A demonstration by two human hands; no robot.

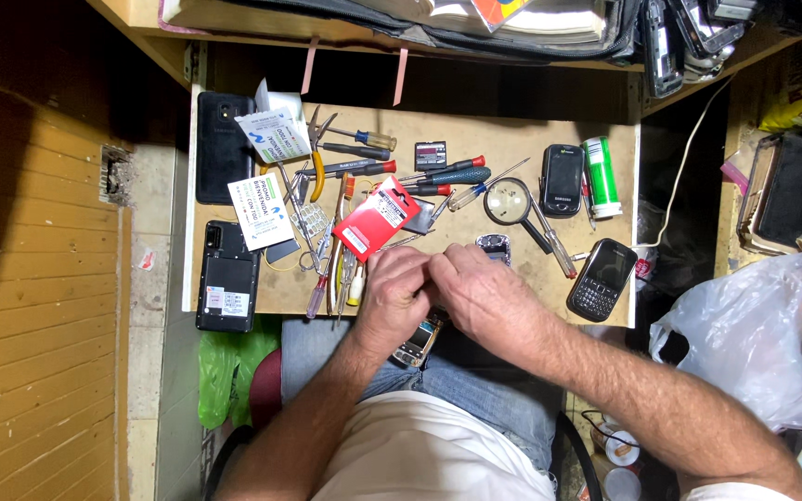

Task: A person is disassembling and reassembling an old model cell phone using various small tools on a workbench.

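A: Head view shows both hands together at the near edge of the small wooden work table (pixel 512 130). The left hand (pixel 394 289) is curled, fingers pressed together, and the right hand (pixel 485 292) closes over it from the side.

B: What do they hold?

A: I cannot tell exactly what is between the fingertips; it is hidden. Below the left hand, on the lap, a small silver keypad phone (pixel 420 341) looks out, partly covered.

B: How to do this step well, in your opinion?

A: I think the hands should stay low over the lap and table edge, so a small part does not fall to the floor. The grip should be firm but not forcing.

B: And the tools?

A: The red-handled screwdrivers (pixel 438 172), the round black magnifying glass (pixel 510 201) and the red flat package (pixel 375 219) lie just beyond the hands, near enough to reach.
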